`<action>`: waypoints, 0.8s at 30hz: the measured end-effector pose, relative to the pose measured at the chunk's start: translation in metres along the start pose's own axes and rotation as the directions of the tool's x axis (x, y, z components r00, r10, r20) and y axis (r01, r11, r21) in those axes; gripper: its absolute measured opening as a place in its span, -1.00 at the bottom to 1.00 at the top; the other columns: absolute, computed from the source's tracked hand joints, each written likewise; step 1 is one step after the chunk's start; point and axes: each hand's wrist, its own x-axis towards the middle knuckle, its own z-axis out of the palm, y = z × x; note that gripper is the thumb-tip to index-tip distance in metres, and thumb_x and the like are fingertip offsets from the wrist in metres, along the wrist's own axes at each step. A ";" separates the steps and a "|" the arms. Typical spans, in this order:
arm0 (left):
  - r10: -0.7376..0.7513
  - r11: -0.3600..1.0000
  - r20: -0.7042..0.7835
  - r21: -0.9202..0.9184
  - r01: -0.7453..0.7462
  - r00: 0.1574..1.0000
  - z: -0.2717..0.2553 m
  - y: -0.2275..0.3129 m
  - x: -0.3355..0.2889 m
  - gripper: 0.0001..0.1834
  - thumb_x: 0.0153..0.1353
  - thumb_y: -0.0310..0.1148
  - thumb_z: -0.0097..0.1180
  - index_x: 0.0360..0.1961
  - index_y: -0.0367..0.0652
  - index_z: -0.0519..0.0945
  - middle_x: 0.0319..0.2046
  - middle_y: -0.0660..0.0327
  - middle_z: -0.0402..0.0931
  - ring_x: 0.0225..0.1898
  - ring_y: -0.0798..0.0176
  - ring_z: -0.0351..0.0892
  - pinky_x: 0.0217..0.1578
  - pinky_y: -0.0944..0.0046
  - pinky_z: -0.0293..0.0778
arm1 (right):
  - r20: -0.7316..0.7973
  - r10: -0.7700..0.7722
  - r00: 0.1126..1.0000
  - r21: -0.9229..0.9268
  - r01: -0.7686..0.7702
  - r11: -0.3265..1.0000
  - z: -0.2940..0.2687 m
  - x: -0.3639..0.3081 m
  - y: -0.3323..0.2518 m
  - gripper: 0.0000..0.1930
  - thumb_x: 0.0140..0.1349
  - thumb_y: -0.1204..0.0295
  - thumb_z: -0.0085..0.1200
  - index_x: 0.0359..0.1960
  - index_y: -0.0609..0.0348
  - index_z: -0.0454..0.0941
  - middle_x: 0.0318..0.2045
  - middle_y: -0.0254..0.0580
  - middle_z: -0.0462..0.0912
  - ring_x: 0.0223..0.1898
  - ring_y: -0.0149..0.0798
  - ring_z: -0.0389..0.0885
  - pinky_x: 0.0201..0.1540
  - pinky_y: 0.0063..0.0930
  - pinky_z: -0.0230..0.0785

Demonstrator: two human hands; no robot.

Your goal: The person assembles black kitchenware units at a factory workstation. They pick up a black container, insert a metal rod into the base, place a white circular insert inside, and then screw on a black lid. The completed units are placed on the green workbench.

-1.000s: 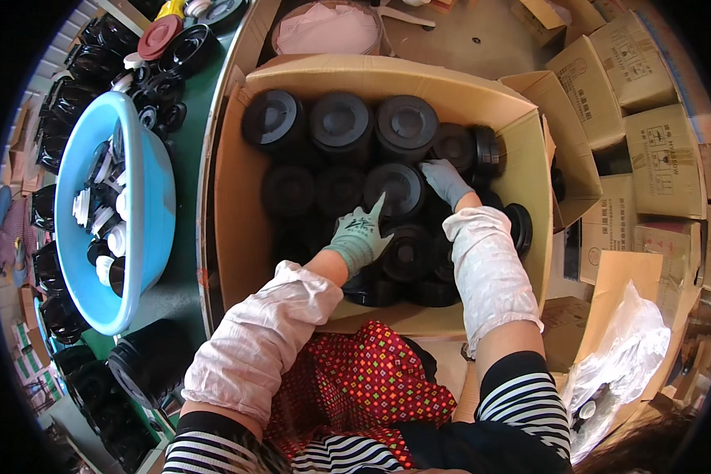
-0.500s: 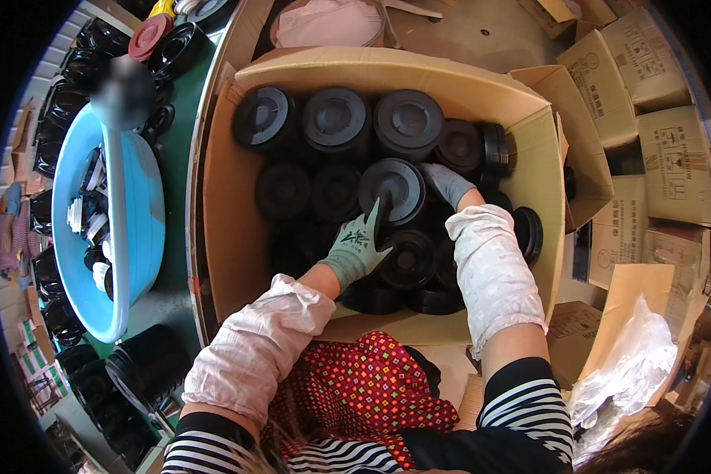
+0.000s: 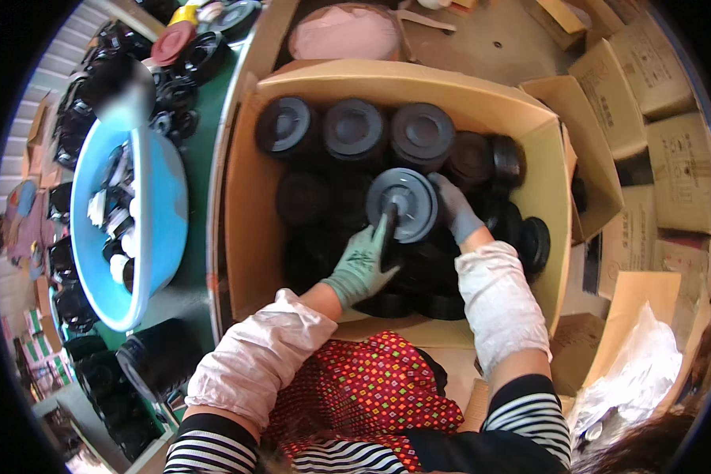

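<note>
Inside a large cardboard box (image 3: 243,237) stand rows of stacked black round plastic lids. One stack rises above its neighbours, and its grey-black top lid (image 3: 421,204) shows a raised centre. My left hand (image 3: 360,265), in a pale green glove with dark fingertips, reaches over this stack from the near left. Its index finger lies on the lid's centre and its thumb sits at the near side; the other fingers are hidden. My right hand (image 3: 455,208), in a grey glove, curls around the stack's right side. Further stacks, such as a back-row stack (image 3: 354,129), stand along the far wall.
A green-topped table (image 3: 200,170) at left carries a light blue basin (image 3: 159,253) with small white and black parts, and more black lids. Cardboard cartons (image 3: 682,170) stand at right, near a clear plastic bag (image 3: 636,367). A pink-topped round container (image 3: 346,33) is behind the box.
The held stack looks slightly higher and nearer, and now covers lids in front of it. Both hands have moved with it. The whole view has shifted a little.
</note>
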 end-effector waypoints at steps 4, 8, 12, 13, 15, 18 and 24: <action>0.020 0.999 -0.079 0.042 -0.017 0.997 -0.022 0.049 -0.022 0.18 0.13 -0.20 0.53 0.65 -0.29 0.07 0.33 -0.35 0.36 0.32 -0.45 0.41 0.36 -0.24 0.35 | 0.303 -0.188 0.934 0.129 0.155 0.979 0.013 -0.074 -0.033 -0.56 0.64 0.08 0.03 0.16 0.18 0.72 0.09 -0.19 0.80 0.10 -0.21 0.72 0.29 -0.25 0.55; 0.114 0.991 -0.342 0.100 -0.085 0.933 -0.075 0.103 -0.084 0.07 0.18 -0.19 0.50 0.64 -0.17 0.19 0.39 -0.40 0.25 0.40 -0.50 0.29 0.44 -0.27 0.27 | 0.624 -0.083 0.777 0.236 -0.086 0.968 0.109 -0.208 -0.076 -0.39 0.68 -0.05 -0.19 0.33 0.24 0.59 0.19 -0.02 0.75 0.21 -0.11 0.71 0.42 -0.14 0.49; 0.062 0.977 -0.333 0.211 0.010 0.941 -0.127 0.143 -0.155 -0.02 0.19 -0.07 0.48 0.58 -0.10 0.34 0.33 -0.40 0.28 0.36 -0.47 0.32 0.40 -0.34 0.26 | 0.692 -0.244 0.679 -0.069 0.399 0.914 0.180 -0.268 -0.069 -0.62 0.50 0.32 0.20 0.27 0.14 0.52 0.13 -0.22 0.67 0.18 -0.31 0.64 0.34 -0.33 0.47; 0.009 0.964 -0.344 0.251 0.083 0.939 -0.141 0.153 -0.177 -0.02 0.19 -0.07 0.49 0.58 -0.12 0.34 0.32 -0.39 0.29 0.34 -0.45 0.35 0.38 -0.31 0.30 | 0.690 -0.374 0.620 -0.181 0.647 0.741 0.207 -0.290 -0.062 -0.60 0.40 0.49 0.34 0.21 0.11 0.51 0.09 -0.30 0.63 0.15 -0.38 0.61 0.30 -0.38 0.46; -0.065 0.931 -0.377 0.310 0.192 0.924 -0.172 0.165 -0.223 -0.01 0.19 -0.06 0.52 0.58 -0.14 0.34 0.29 -0.36 0.32 0.28 -0.41 0.41 0.32 -0.26 0.38 | 0.730 -0.269 0.628 -0.132 0.516 0.846 0.226 -0.284 -0.032 -0.72 0.46 0.40 0.24 0.13 0.13 0.55 0.04 -0.30 0.66 0.10 -0.38 0.61 0.25 -0.35 0.49; -0.148 0.886 -0.475 0.325 0.329 0.867 -0.196 0.165 -0.278 0.03 0.16 -0.07 0.55 0.58 -0.16 0.33 0.24 -0.31 0.39 0.22 -0.37 0.48 0.27 -0.21 0.43 | 0.836 0.089 0.541 0.122 -0.341 0.932 0.301 -0.301 0.013 -0.54 0.66 0.04 -0.05 0.16 0.18 0.65 0.05 -0.18 0.78 0.10 -0.29 0.70 0.32 -0.21 0.51; -0.331 0.759 -0.529 0.343 0.554 0.781 -0.209 0.110 -0.346 -0.02 0.26 -0.10 0.46 0.63 -0.11 0.27 -0.20 0.01 0.63 -0.22 -0.12 0.69 -0.14 -0.09 0.57 | 0.690 0.242 0.682 0.057 -0.385 0.921 0.379 -0.261 0.133 -0.42 0.65 -0.08 -0.22 0.28 0.14 0.57 0.17 -0.16 0.73 0.16 -0.19 0.69 0.38 -0.23 0.48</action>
